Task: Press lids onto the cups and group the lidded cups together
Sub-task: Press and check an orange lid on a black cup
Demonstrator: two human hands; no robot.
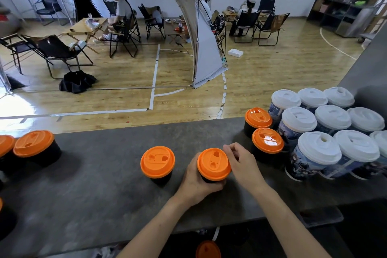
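orange lid (213, 164) sits on the black cup (209, 180), middle of the table (100, 174) | my left hand (194, 183): fingers grasp the cup's wall | my right hand (241, 161): fingers pinch the lid's rim | white-lidded cups (333, 120) crowd the far right corner

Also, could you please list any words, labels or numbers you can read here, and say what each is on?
None can be read with certainty.
Printed cups with white lids: lettering on the blue artwork, too blurred to read.
Orange lids: moulded shapes only, no text visible.
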